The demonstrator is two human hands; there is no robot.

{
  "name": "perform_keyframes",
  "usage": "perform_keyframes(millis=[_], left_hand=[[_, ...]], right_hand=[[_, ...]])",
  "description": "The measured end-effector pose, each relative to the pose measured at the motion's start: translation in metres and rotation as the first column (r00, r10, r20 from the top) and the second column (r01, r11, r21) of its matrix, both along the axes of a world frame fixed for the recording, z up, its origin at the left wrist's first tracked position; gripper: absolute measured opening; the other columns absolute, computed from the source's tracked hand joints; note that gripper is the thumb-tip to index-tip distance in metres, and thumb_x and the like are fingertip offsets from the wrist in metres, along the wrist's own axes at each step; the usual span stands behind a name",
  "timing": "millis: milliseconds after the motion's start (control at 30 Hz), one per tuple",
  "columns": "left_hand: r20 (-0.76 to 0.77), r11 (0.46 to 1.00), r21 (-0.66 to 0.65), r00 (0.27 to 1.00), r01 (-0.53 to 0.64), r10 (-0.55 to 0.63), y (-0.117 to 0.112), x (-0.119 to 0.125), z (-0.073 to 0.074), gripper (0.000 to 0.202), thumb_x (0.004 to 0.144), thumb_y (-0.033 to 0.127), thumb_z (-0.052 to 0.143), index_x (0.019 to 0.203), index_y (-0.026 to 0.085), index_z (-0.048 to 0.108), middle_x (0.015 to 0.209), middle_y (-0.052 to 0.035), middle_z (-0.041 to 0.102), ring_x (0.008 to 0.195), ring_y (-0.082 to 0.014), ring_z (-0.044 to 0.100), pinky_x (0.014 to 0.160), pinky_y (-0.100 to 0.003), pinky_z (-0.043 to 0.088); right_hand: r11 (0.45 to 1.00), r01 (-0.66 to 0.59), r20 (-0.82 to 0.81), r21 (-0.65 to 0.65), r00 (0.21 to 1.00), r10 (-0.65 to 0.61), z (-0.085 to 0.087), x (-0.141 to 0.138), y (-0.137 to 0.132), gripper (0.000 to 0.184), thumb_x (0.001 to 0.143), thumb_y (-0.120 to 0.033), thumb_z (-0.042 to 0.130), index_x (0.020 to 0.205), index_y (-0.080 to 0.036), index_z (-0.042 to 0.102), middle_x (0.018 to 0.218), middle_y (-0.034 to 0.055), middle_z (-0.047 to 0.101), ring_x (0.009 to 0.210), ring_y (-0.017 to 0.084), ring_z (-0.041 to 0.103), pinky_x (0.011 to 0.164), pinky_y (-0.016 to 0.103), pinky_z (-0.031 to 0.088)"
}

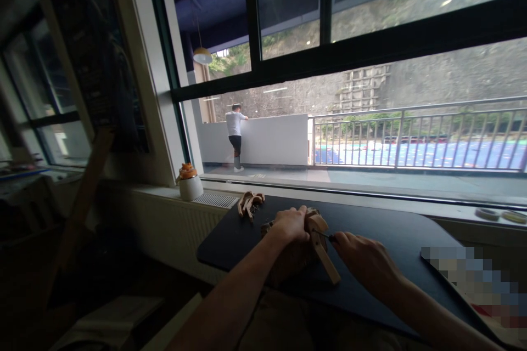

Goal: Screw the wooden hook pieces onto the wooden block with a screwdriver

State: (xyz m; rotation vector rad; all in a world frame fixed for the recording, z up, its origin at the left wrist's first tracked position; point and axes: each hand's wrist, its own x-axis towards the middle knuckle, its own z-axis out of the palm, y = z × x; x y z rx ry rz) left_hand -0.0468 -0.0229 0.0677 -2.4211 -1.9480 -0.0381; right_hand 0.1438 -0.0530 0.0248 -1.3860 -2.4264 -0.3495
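My right hand [358, 255] is closed around the dark handle of what looks like a screwdriver [323, 234]. Its thin metal shaft reaches a curved wooden piece [327, 263] with dark holes or screw heads in it. My left hand [291, 225] presses on the top of that piece, fingers wrapped over it, and holds it against a brown object [294, 258] largely hidden under my forearm. Several similar curved wooden pieces [249, 204] lie in a heap at the table's far left corner, with small dark bits, perhaps screws, beside them.
The dark table [382, 230] stands against a window sill. A white pot with an orange top [190, 182] and rolls of tape [487, 214] rest on the sill. A radiator [193, 230] is to the left. Outside, a person [234, 126] leans on a wall.
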Motion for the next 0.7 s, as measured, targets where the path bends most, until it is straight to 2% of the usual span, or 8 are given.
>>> perform_keyframes(millis=[67, 167, 267, 367, 433, 500, 600, 700], left_hand=[[-0.002, 1.000, -0.001, 1.000, -0.001, 0.001, 0.000, 0.000, 0.000, 0.065, 0.065, 0.048, 0.061, 0.122, 0.026, 0.040, 0.114, -0.0101, 0.061, 0.102, -0.0303, 0.062, 0.081, -0.038, 0.052], [-0.005, 1.000, 0.000, 1.000, -0.006, 0.006, 0.002, 0.000, -0.001, 0.067, 0.066, 0.050, 0.061, 0.124, 0.026, 0.038, 0.116, -0.0104, 0.060, 0.103, -0.0305, 0.062, 0.081, -0.039, 0.052], [-0.006, 1.000, -0.005, 1.000, -0.009, 0.009, 0.005, 0.000, -0.003, 0.067, 0.065, 0.051, 0.061, 0.124, 0.026, 0.038, 0.115, -0.0101, 0.061, 0.102, -0.0309, 0.062, 0.081, -0.040, 0.052], [-0.006, 1.000, -0.009, 1.000, -0.007, 0.007, 0.006, -0.001, -0.003, 0.068, 0.065, 0.052, 0.061, 0.123, 0.027, 0.038, 0.115, -0.0098, 0.061, 0.102, -0.0308, 0.062, 0.081, -0.040, 0.052], [-0.004, 1.000, -0.011, 1.000, -0.005, 0.005, 0.006, -0.002, -0.003, 0.069, 0.065, 0.052, 0.061, 0.125, 0.027, 0.037, 0.115, -0.0096, 0.061, 0.102, -0.0304, 0.062, 0.081, -0.039, 0.052], [-0.002, 1.000, -0.012, 1.000, -0.003, 0.003, 0.006, -0.003, -0.002, 0.070, 0.065, 0.052, 0.061, 0.126, 0.027, 0.037, 0.115, -0.0098, 0.061, 0.103, -0.0304, 0.062, 0.081, -0.039, 0.052], [0.000, 1.000, -0.009, 1.000, 0.003, -0.003, 0.005, -0.003, -0.002, 0.069, 0.065, 0.052, 0.061, 0.125, 0.027, 0.037, 0.115, -0.0098, 0.061, 0.102, -0.0305, 0.062, 0.080, -0.039, 0.052], [-0.002, 1.000, -0.002, 1.000, 0.008, -0.008, 0.004, -0.002, -0.003, 0.068, 0.065, 0.051, 0.061, 0.124, 0.027, 0.038, 0.115, -0.0092, 0.061, 0.102, -0.0299, 0.062, 0.081, -0.038, 0.052]], right_hand=[[0.998, 0.045, -0.052, -0.048, 0.998, -0.048, -0.005, -0.002, 0.005, 0.029, 0.095, -0.025, 0.036, 0.076, -0.020, 0.056, 0.065, 0.0036, 0.063, 0.060, 0.017, 0.062, 0.050, 0.028, 0.025], [0.993, 0.061, -0.101, -0.105, 0.992, -0.072, -0.007, -0.001, 0.012, 0.040, 0.097, -0.031, 0.030, 0.067, -0.021, 0.054, 0.061, 0.0022, 0.064, 0.058, 0.015, 0.063, 0.048, 0.027, 0.024], [0.993, 0.045, -0.111, -0.105, 0.992, -0.057, -0.004, 0.000, 0.011, 0.032, 0.095, -0.034, 0.036, 0.074, -0.021, 0.057, 0.063, 0.0014, 0.065, 0.059, 0.016, 0.064, 0.047, 0.026, 0.024], [0.999, -0.003, -0.086, -0.045, 0.996, -0.001, 0.002, 0.000, 0.001, 0.013, 0.088, -0.025, 0.047, 0.095, -0.021, 0.057, 0.078, 0.0020, 0.067, 0.064, 0.017, 0.065, 0.049, 0.026, 0.027], [0.999, -0.049, -0.043, 0.005, 0.998, 0.049, 0.007, 0.000, -0.007, 0.022, 0.084, -0.012, 0.045, 0.101, -0.021, 0.056, 0.087, 0.0034, 0.066, 0.066, 0.016, 0.063, 0.051, 0.026, 0.029], [0.994, -0.104, 0.009, 0.045, 0.995, 0.103, 0.011, 0.000, -0.013, 0.028, 0.082, -0.003, 0.042, 0.098, -0.021, 0.057, 0.086, 0.0040, 0.063, 0.066, 0.016, 0.061, 0.051, 0.027, 0.031], [0.984, -0.159, 0.057, 0.075, 0.986, 0.155, 0.015, 0.000, -0.014, 0.030, 0.080, 0.002, 0.041, 0.089, -0.020, 0.058, 0.081, 0.0044, 0.061, 0.071, 0.016, 0.059, 0.055, 0.027, 0.035], [0.990, -0.125, 0.040, 0.073, 0.992, 0.122, 0.013, 0.000, -0.009, 0.030, 0.078, 0.004, 0.042, 0.087, -0.019, 0.059, 0.081, 0.0047, 0.062, 0.071, 0.017, 0.060, 0.055, 0.026, 0.035]])
